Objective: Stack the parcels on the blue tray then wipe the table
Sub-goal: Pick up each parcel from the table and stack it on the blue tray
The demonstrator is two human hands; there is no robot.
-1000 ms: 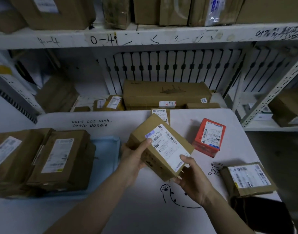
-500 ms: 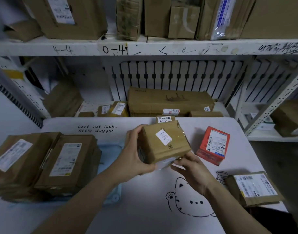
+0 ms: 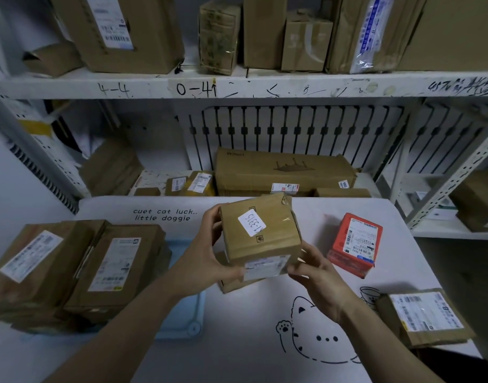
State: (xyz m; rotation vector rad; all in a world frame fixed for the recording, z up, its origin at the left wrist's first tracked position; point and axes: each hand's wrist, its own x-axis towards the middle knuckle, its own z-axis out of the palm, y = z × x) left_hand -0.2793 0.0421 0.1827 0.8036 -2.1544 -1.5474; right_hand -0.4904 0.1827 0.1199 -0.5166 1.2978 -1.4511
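Since a second ago the held parcel (image 3: pixel 260 233) has turned, its white sticker now facing me. I count two brown parcels on the blue tray (image 3: pixel 182 324), the outer parcel (image 3: pixel 30 269) and the inner parcel (image 3: pixel 116 269) side by side. The left hand (image 3: pixel 201 261) grips the held parcel's left side, the right hand (image 3: pixel 317 277) its lower right corner, above the table (image 3: pixel 237 349). Rightward lie one red parcel (image 3: pixel 354 244) and one labelled brown parcel (image 3: pixel 425 316)

We hold a small brown cardboard parcel (image 3: pixel 260 233) above the white printed table (image 3: pixel 237 344), left hand (image 3: pixel 201 261) gripping its left side, right hand (image 3: pixel 317 275) pinching its near right corner; flat brown parcels (image 3: pixel 113 266) sit on the pale blue plastic tray (image 3: pixel 182 316) at left.
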